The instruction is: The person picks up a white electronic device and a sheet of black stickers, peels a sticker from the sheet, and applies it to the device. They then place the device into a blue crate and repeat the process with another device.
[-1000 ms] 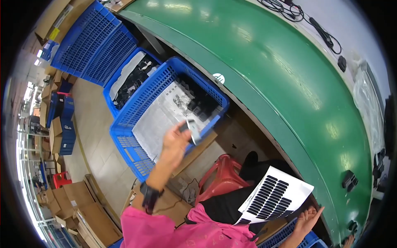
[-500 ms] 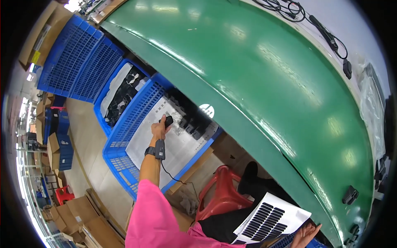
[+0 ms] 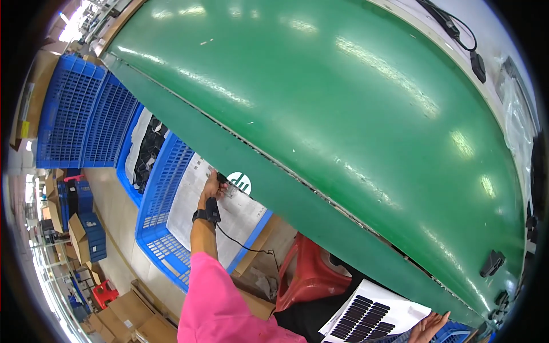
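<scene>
Nearest you, a white sheet (image 3: 400, 298) lies over your lap, with rows of black strips (image 3: 360, 317) left on it and a bare white patch toward its right corner, so it looks partly used. Your right hand (image 3: 429, 327) is at that corner, fingers half extended; whether it pinches the sheet, you cannot tell from here. Past the red stool (image 3: 311, 280), your left arm reaches into the blue basket (image 3: 163, 254), a strap and small black box (image 3: 213, 210) on its wrist. There your left hand (image 3: 212, 187) grips a small black part (image 3: 222, 178) over the white paper (image 3: 182, 200) lining it; the part seems lowered but not let go. The green workbench (image 3: 320, 126) hides the basket's far side, so how much is already in there stays unclear. Farther off, another blue basket (image 3: 122, 166) holds a heap of black parts (image 3: 151, 150).
</scene>
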Tool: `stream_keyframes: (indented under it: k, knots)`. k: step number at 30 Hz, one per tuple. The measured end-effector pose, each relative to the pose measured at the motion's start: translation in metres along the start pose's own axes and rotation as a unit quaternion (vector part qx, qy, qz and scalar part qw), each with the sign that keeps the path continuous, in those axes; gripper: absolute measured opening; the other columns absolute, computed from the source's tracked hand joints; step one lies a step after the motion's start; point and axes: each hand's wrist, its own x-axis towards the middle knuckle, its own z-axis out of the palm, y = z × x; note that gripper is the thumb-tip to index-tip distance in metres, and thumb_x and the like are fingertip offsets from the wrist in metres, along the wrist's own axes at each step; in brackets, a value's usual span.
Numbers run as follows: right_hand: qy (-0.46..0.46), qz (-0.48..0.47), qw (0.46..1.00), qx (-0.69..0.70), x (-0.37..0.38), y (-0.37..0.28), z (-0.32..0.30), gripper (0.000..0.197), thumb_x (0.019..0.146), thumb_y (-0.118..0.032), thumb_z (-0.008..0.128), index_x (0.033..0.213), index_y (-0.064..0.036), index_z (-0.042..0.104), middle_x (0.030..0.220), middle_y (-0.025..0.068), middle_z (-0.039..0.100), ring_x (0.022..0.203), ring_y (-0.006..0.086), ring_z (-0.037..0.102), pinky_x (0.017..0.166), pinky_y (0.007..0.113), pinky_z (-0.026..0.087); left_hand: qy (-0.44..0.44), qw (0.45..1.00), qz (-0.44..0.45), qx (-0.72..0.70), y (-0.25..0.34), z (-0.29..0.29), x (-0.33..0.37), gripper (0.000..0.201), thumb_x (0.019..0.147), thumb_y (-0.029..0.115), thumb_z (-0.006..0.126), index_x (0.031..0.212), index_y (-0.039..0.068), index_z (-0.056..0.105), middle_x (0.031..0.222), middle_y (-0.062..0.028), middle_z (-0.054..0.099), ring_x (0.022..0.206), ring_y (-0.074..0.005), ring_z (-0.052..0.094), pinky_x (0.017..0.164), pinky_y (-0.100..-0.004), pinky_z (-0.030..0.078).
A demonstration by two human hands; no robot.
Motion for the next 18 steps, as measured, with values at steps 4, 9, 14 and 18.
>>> stream_keyframes:
  k: [4,9,14,18]
  knots:
    - [-0.082,-0.033,0.996,-0.020,0.041,0.009,-0.067,0.041,0.097,-0.049,0.045,0.101,-0.0106,0.061,0.065,0.0005,0.056,0.036,0.0096,0.030,0.033,0.023,0.021,0.124,0.913,-0.362,-0.142,0.003,0.070,0.014,0.072,0.097,0.064,0.020,0.089,0.006,0.061,0.053,-0.0092,0.058,0.042,-0.0201,0.052,0.039,-0.0337,0.040]
    - [-0.047,-0.023,0.999,-0.011,0.035,0.004,-0.055,0.048,0.096,-0.053,0.047,0.100,-0.0080,0.063,0.068,0.0024,0.058,0.041,0.0120,0.039,0.038,0.024,0.029,0.175,0.923,-0.308,0.149,-0.008,0.066,0.025,0.056,0.101,0.046,0.030,0.092,0.004,0.067,0.068,-0.0154,0.066,0.067,-0.0311,0.065,0.064,-0.0427,0.051]
    - [-0.198,-0.049,0.978,-0.038,0.012,0.001,-0.040,0.044,0.097,-0.043,0.052,0.124,-0.0082,0.052,0.120,0.0058,0.061,0.100,0.0139,0.060,0.082,0.028,0.051,0.362,0.910,0.191,-0.070,-0.006,0.095,0.037,0.033,0.098,0.034,0.043,0.105,0.010,0.065,0.082,-0.0111,0.068,0.074,-0.0274,0.065,0.063,-0.0405,0.050]
    - [-0.167,-0.009,0.977,-0.131,0.020,0.005,-0.039,0.046,0.096,-0.049,0.050,0.085,-0.0058,0.062,0.065,0.0075,0.061,0.052,0.0161,0.057,0.044,0.028,0.044,0.136,0.932,-0.258,-0.214,0.004,-0.016,0.024,0.052,0.095,0.056,0.044,0.101,0.007,0.060,0.070,-0.0030,0.054,0.056,-0.0139,0.053,0.046,-0.0280,0.041]
